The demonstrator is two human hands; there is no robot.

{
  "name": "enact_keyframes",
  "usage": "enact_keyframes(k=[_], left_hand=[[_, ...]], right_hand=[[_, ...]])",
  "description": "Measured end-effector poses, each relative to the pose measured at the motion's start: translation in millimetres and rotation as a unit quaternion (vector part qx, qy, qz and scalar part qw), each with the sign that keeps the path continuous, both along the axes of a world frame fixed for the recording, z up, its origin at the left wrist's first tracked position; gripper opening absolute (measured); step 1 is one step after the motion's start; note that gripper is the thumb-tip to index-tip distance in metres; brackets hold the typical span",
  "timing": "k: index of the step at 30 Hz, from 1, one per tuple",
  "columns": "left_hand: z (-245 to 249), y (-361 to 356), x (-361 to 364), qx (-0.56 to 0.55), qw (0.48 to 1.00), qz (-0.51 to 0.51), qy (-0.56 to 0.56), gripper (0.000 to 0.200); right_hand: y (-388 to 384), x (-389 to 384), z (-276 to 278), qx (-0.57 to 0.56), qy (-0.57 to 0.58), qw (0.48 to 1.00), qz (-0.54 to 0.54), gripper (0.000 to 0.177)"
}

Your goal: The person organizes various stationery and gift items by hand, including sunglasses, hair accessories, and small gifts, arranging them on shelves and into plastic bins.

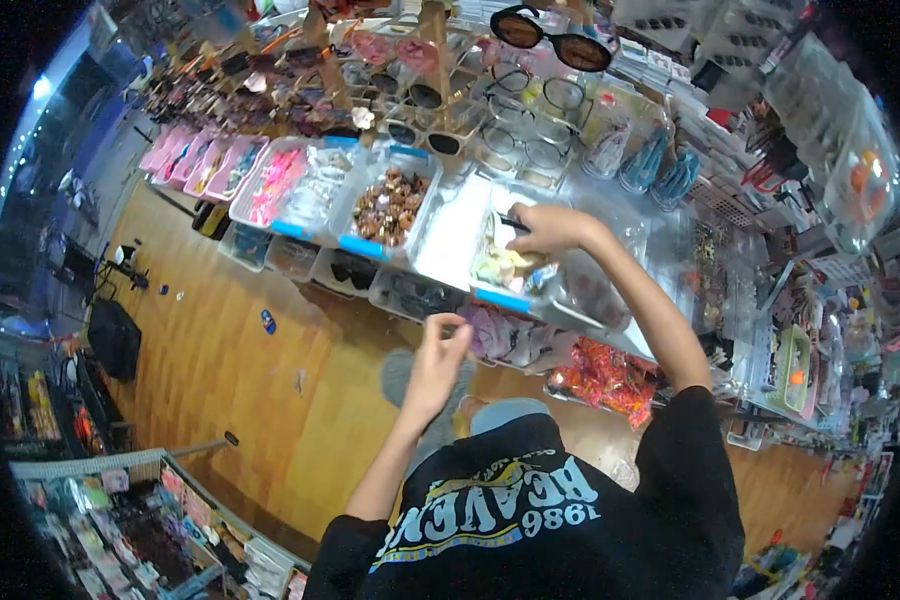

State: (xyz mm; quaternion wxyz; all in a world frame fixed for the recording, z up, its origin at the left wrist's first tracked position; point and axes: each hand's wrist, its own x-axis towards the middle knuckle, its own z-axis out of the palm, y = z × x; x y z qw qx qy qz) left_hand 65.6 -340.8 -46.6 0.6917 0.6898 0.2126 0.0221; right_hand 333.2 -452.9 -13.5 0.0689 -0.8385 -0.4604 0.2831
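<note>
We see the right hand (550,228) stretched forward at the end of a nearly straight arm, wrist bent down over a clear bin (510,297). Its fingers are closed around a thin dark piece (515,222) held just above the bin's pale yellowish bits (500,265).

The left hand (438,350) is raised on a bent elbow, closer to the body, with its fingertips pinched together (whether anything sits between them we cannot tell).

To the left, a neighbouring tray (362,245) holds brown pieces (390,205). Another tray (245,210) holds pink ones (275,185). The lower bin (530,362) just beyond the left hand contains lavender fabric rings (505,335).
</note>
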Motion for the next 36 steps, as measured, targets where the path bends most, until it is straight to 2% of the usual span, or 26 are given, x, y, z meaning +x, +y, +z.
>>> enact_keyframes(k=[1,4,8,9,10,11,13,15,17,18,20,21,22,25,27,28,30,31,32,34,35,36], left_hand=[[-4.8,0.2,16.6,-0.027,0.998,-0.047,-0.028,0.032],[-27.0,1.8,58.7,-0.095,0.98,-0.172,-0.014,0.035],[-29.1,2.7,67.5,-0.088,0.978,-0.189,-0.015,0.034],[-32.5,-0.2,65.0,-0.147,0.976,-0.159,-0.022,0.035],[-34.3,-1.7,63.1,-0.204,0.97,-0.129,-0.028,0.036],[-34.4,-2.5,61.8,-0.206,0.969,-0.136,-0.025,0.036],[-30.4,-2.9,60.7,-0.261,0.953,-0.134,-0.077,0.034],[-25.7,-0.2,61.2,-0.268,0.952,-0.133,-0.067,0.033],[-20.1,3.1,61.2,-0.275,0.951,-0.132,-0.058,0.032],[-17.6,4.2,62.1,-0.265,0.953,-0.136,-0.05,0.031],[-19.7,4.4,62.6,-0.258,0.955,-0.139,-0.043,0.031],[-25.0,1.6,62.2,-0.229,0.964,-0.13,-0.037,0.031],[-29.4,1.1,61.8,-0.2,0.972,-0.121,-0.028,0.03],[-35.4,4.5,61.1,-0.207,0.971,-0.122,0.0,0.03],[-25.3,10.2,60.5,-0.207,0.969,-0.132,0.013,0.03],[-21.0,12.0,61.8,-0.205,0.969,-0.137,0.022,0.03],[-25.7,10.5,62.9,-0.2,0.972,-0.125,0.022,0.031],[-25.8,10.2,62.8,-0.193,0.974,-0.112,0.023,0.033],[-24.0,11.5,63.0,-0.193,0.974,-0.114,0.025,0.033],[-2.4,19.4,70.5,-0.173,0.973,-0.148,0.033,0.037],[0.9,22.3,71.5,-0.173,0.973,-0.147,0.037,0.037],[3.1,25.1,72.2,-0.187,0.966,-0.164,0.069,0.038]], right_hand=[[5.6,6.5,0.2,-0.004,0.0,1.0,-0.005,0.057],[9.0,10.6,-2.2,-0.032,0.062,0.998,-0.006,0.067],[9.6,16.9,14.4,0.002,0.071,0.997,0.021,0.067],[11.4,19.0,17.7,0.0,0.073,0.997,0.014,0.067],[15.8,22.2,20.6,-0.028,0.124,0.992,-0.019,0.061],[18.1,24.2,21.6,-0.055,0.175,0.982,-0.053,0.056],[16.2,26.8,12.2,-0.034,0.161,0.985,-0.05,0.05],[16.2,22.9,0.1,-0.013,0.146,0.988,-0.045,0.045],[18.0,4.7,-9.0,-0.024,0.016,0.999,-0.027,0.04],[17.3,3.3,-7.1,-0.026,0.015,0.999,-0.03,0.04],[18.8,3.9,-3.3,-0.046,0.05,0.998,-0.014,0.037],[19.2,8.0,-3.5,-0.05,0.103,0.993,-0.021,0.036],[20.6,9.5,-5.3,-0.05,0.106,0.993,-0.019,0.036],[25.0,8.3,-4.9,-0.077,0.163,0.984,0.001,0.034],[26.1,11.7,5.8,-0.104,0.237,0.966,-0.01,0.037],[24.2,12.5,6.8,-0.107,0.236,0.966,-0.011,0.037],[21.4,10.7,8.5,0.037,0.053,0.998,0.005,0.041],[24.2,11.7,10.5,0.041,0.007,0.999,-0.026,0.045],[21.4,8.5,16.2,0.042,0.009,0.999,-0.028,0.045],[18.5,-9.3,47.4,0.099,-0.107,0.986,-0.078,0.041],[12.5,-22.0,64.0,0.098,-0.103,0.987,-0.078,0.041],[1.9,-36.8,81.5,0.083,-0.134,0.987,-0.024,0.04]])
